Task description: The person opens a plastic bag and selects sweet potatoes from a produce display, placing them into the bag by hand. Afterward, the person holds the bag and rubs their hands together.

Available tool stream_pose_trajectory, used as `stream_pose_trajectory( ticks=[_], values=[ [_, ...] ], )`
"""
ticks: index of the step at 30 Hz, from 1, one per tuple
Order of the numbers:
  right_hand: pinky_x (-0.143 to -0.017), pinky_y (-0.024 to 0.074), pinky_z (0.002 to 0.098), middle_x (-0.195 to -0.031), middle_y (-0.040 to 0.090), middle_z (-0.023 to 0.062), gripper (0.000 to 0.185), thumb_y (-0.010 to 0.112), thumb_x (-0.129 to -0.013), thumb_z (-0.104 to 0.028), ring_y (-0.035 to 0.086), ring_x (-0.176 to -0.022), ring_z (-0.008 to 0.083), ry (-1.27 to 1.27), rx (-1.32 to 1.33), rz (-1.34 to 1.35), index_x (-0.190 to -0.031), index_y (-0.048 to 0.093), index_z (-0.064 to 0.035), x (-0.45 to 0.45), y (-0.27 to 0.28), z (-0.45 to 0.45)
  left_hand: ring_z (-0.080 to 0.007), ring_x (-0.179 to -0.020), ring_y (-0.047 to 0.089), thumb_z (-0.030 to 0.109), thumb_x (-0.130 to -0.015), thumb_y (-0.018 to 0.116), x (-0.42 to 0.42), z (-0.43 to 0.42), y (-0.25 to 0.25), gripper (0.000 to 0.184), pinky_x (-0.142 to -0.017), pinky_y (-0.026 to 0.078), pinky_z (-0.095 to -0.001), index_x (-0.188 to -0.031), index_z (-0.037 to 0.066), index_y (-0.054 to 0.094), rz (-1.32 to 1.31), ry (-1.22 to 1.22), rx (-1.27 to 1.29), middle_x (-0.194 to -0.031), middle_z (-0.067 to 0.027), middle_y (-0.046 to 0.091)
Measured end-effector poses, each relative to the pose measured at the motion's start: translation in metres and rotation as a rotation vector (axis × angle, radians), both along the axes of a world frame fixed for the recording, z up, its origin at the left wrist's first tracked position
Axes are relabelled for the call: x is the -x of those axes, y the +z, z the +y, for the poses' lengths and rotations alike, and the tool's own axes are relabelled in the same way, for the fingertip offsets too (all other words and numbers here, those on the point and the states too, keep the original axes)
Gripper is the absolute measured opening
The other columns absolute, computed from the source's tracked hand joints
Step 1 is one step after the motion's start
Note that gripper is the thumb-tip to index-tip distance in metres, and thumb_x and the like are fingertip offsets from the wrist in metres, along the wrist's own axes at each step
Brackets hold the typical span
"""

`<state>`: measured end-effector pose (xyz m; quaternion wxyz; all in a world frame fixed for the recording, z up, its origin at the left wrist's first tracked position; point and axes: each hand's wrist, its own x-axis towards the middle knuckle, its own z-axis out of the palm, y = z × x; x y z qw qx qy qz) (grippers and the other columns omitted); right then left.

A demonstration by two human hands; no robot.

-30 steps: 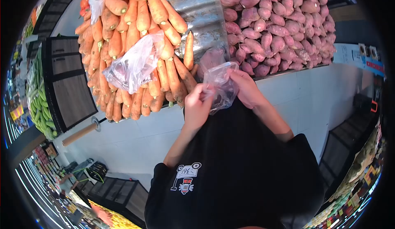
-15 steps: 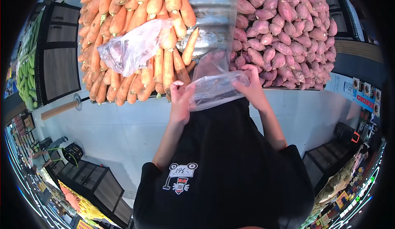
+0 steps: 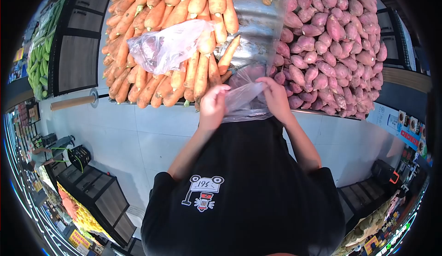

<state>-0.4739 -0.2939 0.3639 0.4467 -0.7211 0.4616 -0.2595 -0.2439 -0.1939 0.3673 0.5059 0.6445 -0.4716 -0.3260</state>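
Note:
A clear plastic bag is stretched between my two hands at the front edge of the display, with dark reddish shapes like sweet potatoes behind or inside its film. My left hand is closed on the bag's left side. On the other side, my right hand pinches the bag's upper edge between thumb and fingers. Just beyond my left hand lie the orange carrots. The heap of purple sweet potatoes rises beyond my right hand.
Another plastic bag with reddish contents lies on the carrots. A clear divider stands beside the silvery ridged tray. A roll on a holder juts out at left. Green vegetables fill a stand at far left.
My hands have come a little closer together, and my right hand has drawn the bag's edge up and inward. The whole view has shifted, moving the display rightward in the picture.

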Motion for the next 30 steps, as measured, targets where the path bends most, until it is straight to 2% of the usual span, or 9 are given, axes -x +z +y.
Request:
stream_pose_trajectory(
  ticks=[2, 6, 9, 14, 16, 19, 22, 26, 30],
  values=[
    [-0.082, 0.0558, 0.0322, -0.098, 0.074, 0.0057, 0.018, 0.053, -0.104, -0.004, 0.071, -0.096, 0.0163, -0.129, -0.333, -0.232, -0.111, 0.070, -0.0029, -0.006, -0.005, -0.006, -0.0343, -0.106, 0.067, 0.027, -0.092, 0.080, 0.011, -0.007, 0.026, 0.037, -0.089, 0.055, -0.0419, -0.122, 0.005, 0.072, -0.734, 0.084, 0.293, -0.125, -0.0200, 0.064],
    [-0.088, 0.0505, 0.0239, -0.109, 0.071, 0.0058, 0.019, 0.056, -0.104, -0.010, 0.065, -0.102, 0.0109, -0.238, -0.624, -0.502, -0.114, 0.070, -0.0011, -0.018, -0.028, -0.021, -0.0317, -0.111, 0.063, 0.048, -0.082, 0.085, 0.023, -0.016, 0.029, 0.058, -0.100, 0.047, -0.0470, -0.116, 0.002, 0.071, -0.861, -0.223, 0.154, -0.116, -0.0137, 0.065],
    [-0.081, 0.0500, 0.0248, -0.102, 0.070, 0.0026, 0.020, 0.056, -0.104, -0.011, 0.064, -0.091, 0.0101, -0.148, -0.797, -0.522, -0.115, 0.070, -0.0015, -0.029, 0.003, -0.032, -0.0241, -0.083, 0.066, 0.029, -0.097, 0.075, 0.022, -0.029, -0.033, 0.025, -0.077, 0.052, -0.0379, -0.098, 0.005, 0.068, -0.714, -0.155, 0.139, -0.085, -0.0064, 0.065],
    [-0.083, 0.0535, 0.0279, -0.094, 0.071, 0.0042, 0.022, 0.066, -0.099, -0.012, 0.069, -0.089, 0.0158, -0.072, -0.441, -0.171, -0.119, 0.068, -0.0030, -0.019, 0.006, -0.047, -0.0036, -0.067, 0.053, 0.020, -0.114, 0.054, 0.019, -0.053, -0.034, 0.022, -0.059, 0.042, -0.0216, -0.099, 0.008, 0.064, 0.580, -0.054, -0.274, -0.081, 0.0046, 0.060],
    [-0.082, 0.0548, 0.0315, -0.093, 0.071, 0.0058, 0.025, 0.070, -0.095, -0.013, 0.070, -0.088, 0.0232, -0.168, 0.225, 0.082, -0.119, 0.068, -0.0041, -0.032, 0.030, -0.034, -0.0040, -0.067, 0.053, 0.021, -0.114, 0.054, 0.023, -0.064, -0.027, 0.020, -0.059, 0.041, -0.0211, -0.102, 0.009, 0.065, 0.696, 0.039, -0.285, -0.083, 0.0047, 0.061],
    [-0.085, 0.0584, 0.0386, -0.096, 0.070, 0.0097, 0.024, 0.069, -0.093, -0.003, 0.070, -0.089, 0.0366, -0.102, 0.593, 0.032, -0.117, 0.066, -0.0035, -0.046, 0.064, 0.003, -0.0049, -0.071, 0.054, 0.020, -0.114, 0.053, 0.024, -0.073, -0.013, 0.020, -0.063, 0.042, -0.0227, -0.102, 0.008, 0.064, 0.738, 0.093, -0.290, -0.085, 0.0037, 0.062],
    [-0.083, 0.0600, 0.0438, -0.099, 0.071, 0.0141, 0.018, 0.066, -0.092, -0.001, 0.073, -0.091, 0.0391, 0.130, 0.419, -0.029, -0.110, 0.068, -0.0050, -0.047, 0.030, 0.026, -0.0073, -0.073, 0.050, 0.020, -0.114, 0.052, 0.022, -0.079, -0.020, 0.025, -0.066, 0.043, -0.0273, -0.095, 0.007, 0.061, 0.758, 0.119, -0.227, -0.081, 0.0028, 0.056],
    [-0.080, 0.0611, 0.0499, -0.101, 0.073, 0.0193, 0.013, 0.060, -0.095, -0.007, 0.076, -0.094, 0.0384, 0.115, 0.215, 0.439, -0.102, 0.071, -0.0056, -0.049, -0.039, 0.030, -0.0058, -0.072, 0.042, 0.017, -0.114, 0.055, 0.014, -0.076, -0.050, 0.026, -0.064, 0.039, -0.0271, -0.091, 0.006, 0.054, 0.423, 0.048, -0.083, -0.075, 0.0045, 0.045],
    [-0.076, 0.0620, 0.0514, -0.098, 0.076, 0.0184, 0.019, 0.061, -0.095, -0.019, 0.078, -0.092, 0.0370, 0.072, 0.182, 0.687, -0.096, 0.075, -0.0060, -0.051, -0.051, 0.032, -0.0281, -0.087, 0.062, 0.012, -0.095, 0.077, 0.028, -0.063, 0.015, 0.018, -0.077, 0.051, -0.0393, -0.104, 0.003, 0.065, -0.386, -0.017, 0.228, -0.102, -0.0131, 0.062]
  ],
)
